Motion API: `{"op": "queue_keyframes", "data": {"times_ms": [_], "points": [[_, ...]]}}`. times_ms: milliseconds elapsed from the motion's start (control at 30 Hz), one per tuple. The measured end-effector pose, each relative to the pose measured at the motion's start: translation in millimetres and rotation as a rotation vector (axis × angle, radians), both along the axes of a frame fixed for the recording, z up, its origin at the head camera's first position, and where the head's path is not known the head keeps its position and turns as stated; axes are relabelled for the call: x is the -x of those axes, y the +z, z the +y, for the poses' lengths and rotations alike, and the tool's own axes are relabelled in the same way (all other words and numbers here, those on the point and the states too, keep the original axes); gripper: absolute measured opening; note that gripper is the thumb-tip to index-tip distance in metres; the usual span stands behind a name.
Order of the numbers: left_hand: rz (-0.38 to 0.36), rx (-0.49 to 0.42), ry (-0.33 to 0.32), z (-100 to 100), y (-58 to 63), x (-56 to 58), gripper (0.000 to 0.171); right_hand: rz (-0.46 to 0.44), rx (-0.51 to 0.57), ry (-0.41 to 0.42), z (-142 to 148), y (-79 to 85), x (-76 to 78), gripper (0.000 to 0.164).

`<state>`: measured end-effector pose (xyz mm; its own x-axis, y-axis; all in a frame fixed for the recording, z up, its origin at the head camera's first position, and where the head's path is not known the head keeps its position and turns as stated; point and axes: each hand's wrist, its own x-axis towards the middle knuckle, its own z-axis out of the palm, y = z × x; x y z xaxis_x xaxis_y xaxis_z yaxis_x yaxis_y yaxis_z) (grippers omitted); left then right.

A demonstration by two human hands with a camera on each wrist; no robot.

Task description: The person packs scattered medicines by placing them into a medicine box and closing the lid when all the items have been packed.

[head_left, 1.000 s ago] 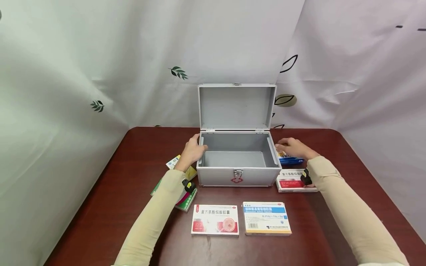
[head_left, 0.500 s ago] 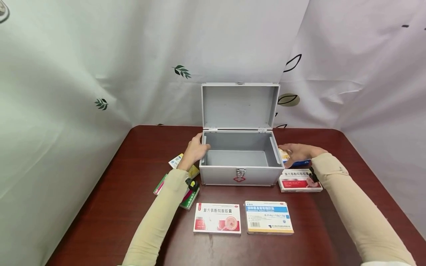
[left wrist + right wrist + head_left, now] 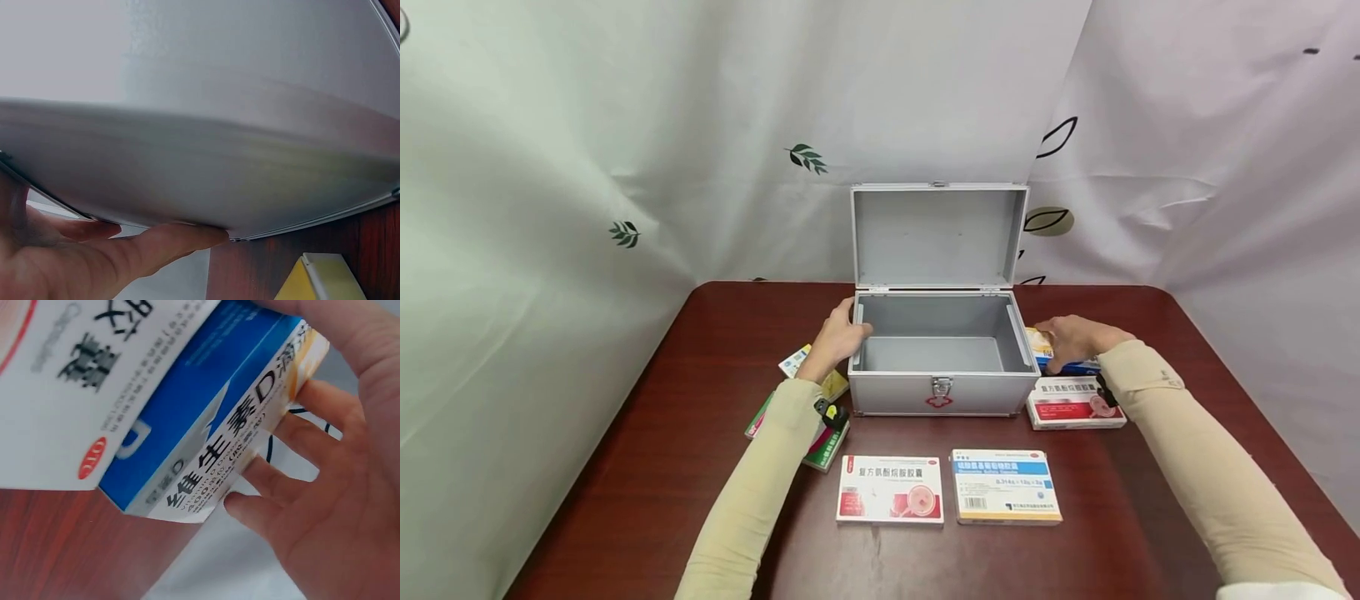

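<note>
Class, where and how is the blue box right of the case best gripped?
Probably grip the blue box across its long edges from above and right: it's slim, the case stands close on its left, and a red-and-white box lies in front.

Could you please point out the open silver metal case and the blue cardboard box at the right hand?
Open silver metal case (image 3: 895,396), head view, front wall.
Blue cardboard box (image 3: 175,417), right wrist view, blue face.

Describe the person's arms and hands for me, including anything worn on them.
The left hand and right hand are ungloved. The left sleeve and right sleeve are long, plain pale beige, and wrinkled. A small black device with a yellow spot sits at the left wrist; another black device sits at the right.
</note>
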<state>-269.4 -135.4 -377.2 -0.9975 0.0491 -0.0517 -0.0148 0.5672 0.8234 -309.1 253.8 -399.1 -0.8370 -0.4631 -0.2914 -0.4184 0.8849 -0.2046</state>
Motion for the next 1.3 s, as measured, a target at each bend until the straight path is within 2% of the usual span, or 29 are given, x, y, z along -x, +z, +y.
{"op": "queue_keyframes", "data": {"times_ms": [200,400,600,833,967,1133,1300], "points": [[-0.005,-0.014,0.007,0,0.4,0.8,0.064,-0.008,0.046,-0.070,4,-0.4,4.3,0.060],[-0.015,-0.027,0.011,-1,-1.5,-0.5,0.065,0.011,0.007,-0.108,9,8.7,2.2,0.051],[-0.014,-0.024,-0.002,-3,-1.6,0.4,0.066,0.078,-0.009,-0.111,7,34.4,2.0,0.058],[0.002,-0.012,-0.007,-1,-2.5,1.6,0.064,-0.037,0.104,-0.203,2,72.0,-1.4,0.064],[0.008,-0.025,-0.003,-1,-1.6,1.3,0.064,-0.030,0.069,-0.209,-4,91.9,-4.7,0.067],[0.014,-0.036,0.001,-1,-0.1,0.5,0.063,-0.080,0.066,-0.231,-16,111.0,-9.6,0.066],[-0.002,-0.029,0.005,0,0.6,0.0,0.064,-0.052,0.067,-0.208,-35,124.3,-15.2,0.065]]}}
